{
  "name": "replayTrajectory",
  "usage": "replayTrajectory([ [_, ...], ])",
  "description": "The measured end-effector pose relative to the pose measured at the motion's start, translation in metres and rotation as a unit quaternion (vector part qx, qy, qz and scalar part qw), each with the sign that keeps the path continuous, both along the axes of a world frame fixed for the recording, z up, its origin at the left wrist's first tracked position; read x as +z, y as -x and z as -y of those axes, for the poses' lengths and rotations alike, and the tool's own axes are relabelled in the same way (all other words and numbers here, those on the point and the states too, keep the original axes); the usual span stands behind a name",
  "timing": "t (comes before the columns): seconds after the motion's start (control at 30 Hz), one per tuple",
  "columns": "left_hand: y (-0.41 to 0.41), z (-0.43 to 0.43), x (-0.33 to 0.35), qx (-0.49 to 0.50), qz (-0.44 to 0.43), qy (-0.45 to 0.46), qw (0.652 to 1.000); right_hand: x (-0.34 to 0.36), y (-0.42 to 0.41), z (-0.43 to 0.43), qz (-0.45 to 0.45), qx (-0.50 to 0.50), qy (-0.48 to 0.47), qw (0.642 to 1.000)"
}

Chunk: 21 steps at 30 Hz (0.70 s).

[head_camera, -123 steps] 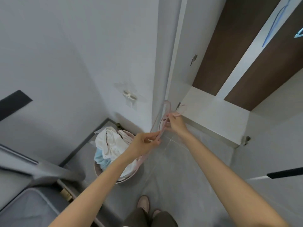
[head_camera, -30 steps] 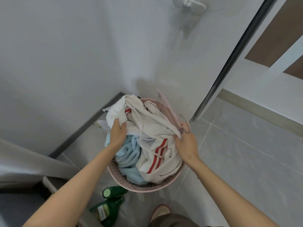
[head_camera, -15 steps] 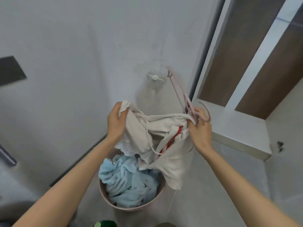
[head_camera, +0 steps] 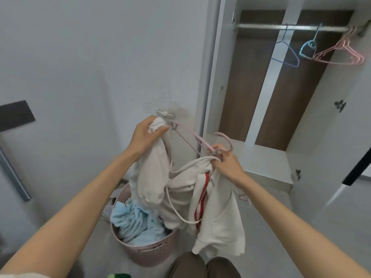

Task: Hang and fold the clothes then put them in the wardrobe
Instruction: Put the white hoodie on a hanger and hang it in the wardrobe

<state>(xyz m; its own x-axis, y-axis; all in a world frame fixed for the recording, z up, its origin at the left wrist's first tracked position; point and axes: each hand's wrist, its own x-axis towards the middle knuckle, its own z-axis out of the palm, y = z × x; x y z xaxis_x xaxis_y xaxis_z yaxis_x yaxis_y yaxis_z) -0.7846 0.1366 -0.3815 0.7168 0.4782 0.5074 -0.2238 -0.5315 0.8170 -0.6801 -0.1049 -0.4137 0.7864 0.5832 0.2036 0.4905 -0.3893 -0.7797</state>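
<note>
Head view, left hand: gripped a bunched end of the white garment, raised high, probably to let the cloth drop open and show its shape.
Head view, right hand: pinched another edge of the garment together with the neck of the pink hanger, likely to keep the hanger ready for threading in.
Garment: hung slack between both hands, red stripe and a cord loop showing, lower hem dangling just beside the basket.
Hanger: slanted up from the right hand toward the left, hook curling above the right fingers; not yet inside the garment.
Basket: stood on the floor below the hands, blue towel heaped inside.
Wardrobe: stood open to the right, rail carrying spare hangers, well apart from both hands.
Step, as judged: finding the garment's opening before hanging.
</note>
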Motion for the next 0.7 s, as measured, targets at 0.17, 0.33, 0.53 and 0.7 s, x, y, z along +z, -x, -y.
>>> replayTrajectory([
  [0.17, 0.019, 0.014, 0.036, -0.01, 0.003, -0.048, 0.999, -0.036, 0.028, 0.014, -0.148, -0.007, -0.018, 0.989],
  [0.33, 0.034, 0.023, 0.078, -0.013, 0.018, -0.062, 0.998, 0.014, 0.032, 0.002, -0.221, -0.006, -0.168, 0.961],
  [0.53, 0.04, 0.047, 0.117, -0.057, 0.05, -0.046, 0.996, 0.078, 0.053, -0.037, -0.175, 0.138, -0.261, 0.939],
  [0.7, 0.049, 0.05, 0.136, -0.077, 0.07, -0.03, 0.994, 0.074, 0.069, -0.042, -0.26, 0.252, -0.236, 0.902],
])
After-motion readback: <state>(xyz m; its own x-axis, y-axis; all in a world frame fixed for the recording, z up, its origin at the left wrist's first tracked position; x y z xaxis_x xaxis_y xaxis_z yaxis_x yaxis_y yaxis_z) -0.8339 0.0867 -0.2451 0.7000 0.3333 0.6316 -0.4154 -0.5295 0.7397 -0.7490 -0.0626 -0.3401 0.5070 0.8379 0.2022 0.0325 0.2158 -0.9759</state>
